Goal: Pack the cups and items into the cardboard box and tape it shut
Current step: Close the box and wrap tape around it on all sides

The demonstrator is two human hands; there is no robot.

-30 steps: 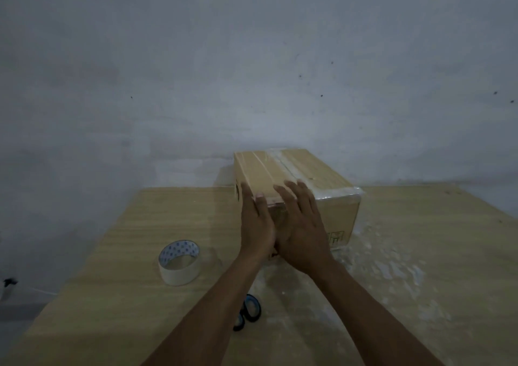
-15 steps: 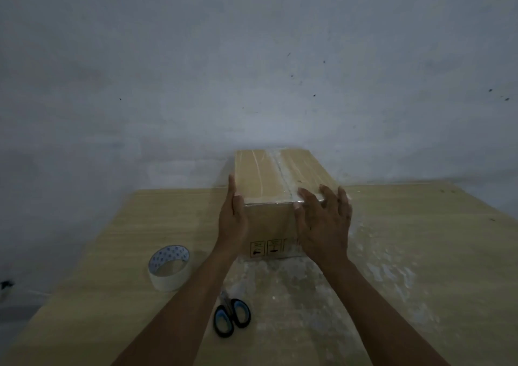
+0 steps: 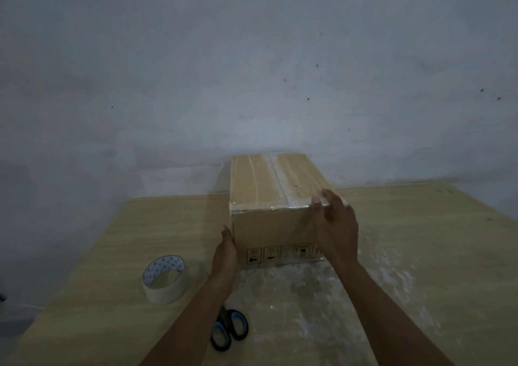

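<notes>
The cardboard box [image 3: 269, 186] stands closed on the wooden table, its short printed end facing me and clear tape running along the top seam. My right hand [image 3: 335, 225] grips the box's near right top corner, thumb on the top edge. My left hand [image 3: 225, 253] lies flat, fingers straight, against the lower left edge of the box's near end. No cups or other items are visible; the box hides its contents.
A roll of tape [image 3: 164, 278] lies on the table [image 3: 420, 239] to the left of my left arm. Black and blue scissors [image 3: 228, 330] lie under my left forearm. A grey wall rises just behind the box.
The box has been turned so its short end faces me squarely. My left hand slid down from the top left corner to the lower left edge; my right hand moved to the right corner.
</notes>
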